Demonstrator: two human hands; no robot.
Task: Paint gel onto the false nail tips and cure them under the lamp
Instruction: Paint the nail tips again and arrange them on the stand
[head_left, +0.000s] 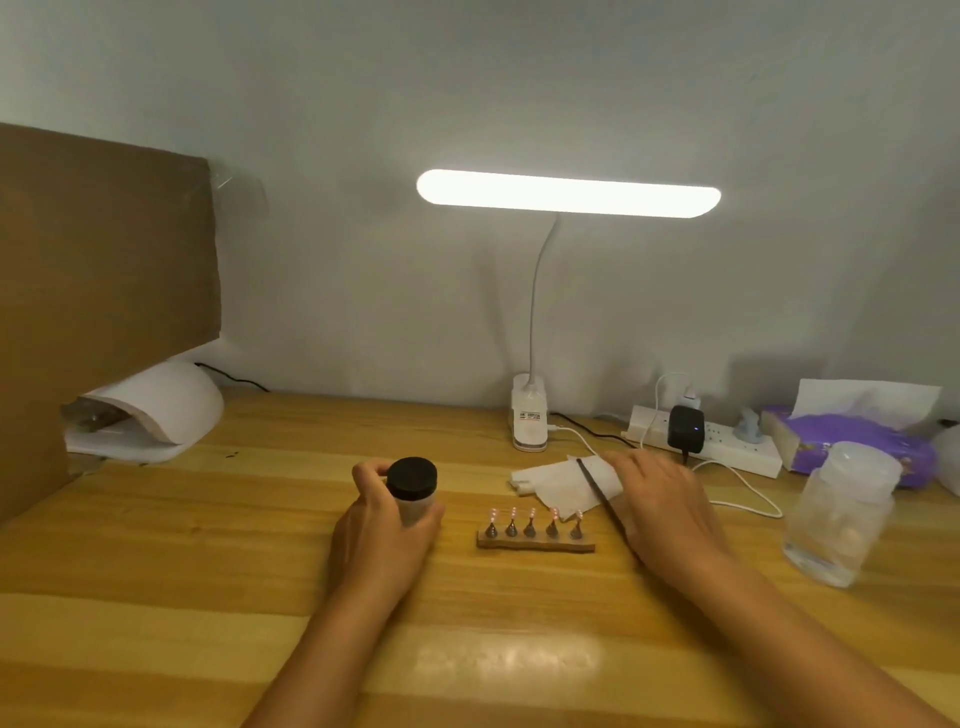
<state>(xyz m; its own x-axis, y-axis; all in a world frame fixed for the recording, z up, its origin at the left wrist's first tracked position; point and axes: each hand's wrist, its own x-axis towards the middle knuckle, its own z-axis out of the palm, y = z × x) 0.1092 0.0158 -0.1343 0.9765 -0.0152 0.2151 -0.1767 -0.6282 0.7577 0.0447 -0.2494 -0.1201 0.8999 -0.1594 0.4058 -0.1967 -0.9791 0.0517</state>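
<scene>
A wooden strip holder (535, 544) stands mid-table with several pink false nail tips (532, 514) on small cone stands. Left of it, my left hand (382, 535) grips a small gel jar (412, 488) with a black lid, upright on the table. My right hand (660, 506) lies to the right of the holder with a thin dark brush (597, 491) under its fingers; the brush tip points over a white tissue (556, 480). The white curing lamp (156, 410) sits at the far left by the wall.
A lit clip desk lamp (530, 415) stands at the back centre. A power strip (717, 441) with plugs and cables lies back right, beside a purple tissue pack (857, 436). A clear plastic bottle (841, 514) stands right. A cardboard panel (98, 291) leans at the left.
</scene>
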